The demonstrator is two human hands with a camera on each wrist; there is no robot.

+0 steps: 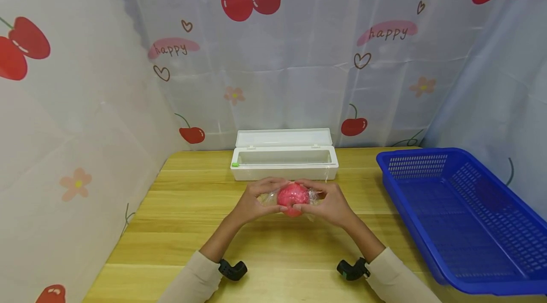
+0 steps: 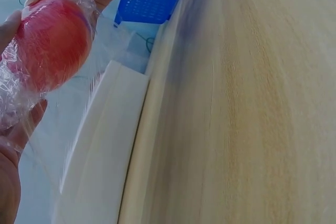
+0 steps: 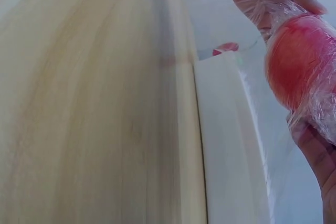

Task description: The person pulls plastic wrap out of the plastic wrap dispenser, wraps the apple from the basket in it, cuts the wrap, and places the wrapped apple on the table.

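Observation:
A red apple (image 1: 293, 194) is held up above the wooden table between both hands, wrapped in clear cling film (image 2: 13, 90). My left hand (image 1: 256, 202) grips its left side, with fingers over the top and thumb at the near side. On the other side my right hand (image 1: 332, 204) grips it the same way, the two thumbs almost meeting in front. Crumpled film bunches out at both ends of the apple, under the palms. Just behind the hands is a white cling film dispenser box (image 1: 284, 173), its lid (image 1: 284, 138) raised.
A large blue plastic basket (image 1: 412, 231) stands at the right of the table (image 1: 188, 227). At the left end of the dispenser's front edge is a small green slider (image 1: 235, 165). Cherry-print curtains (image 1: 295, 80) hang behind and at both sides.

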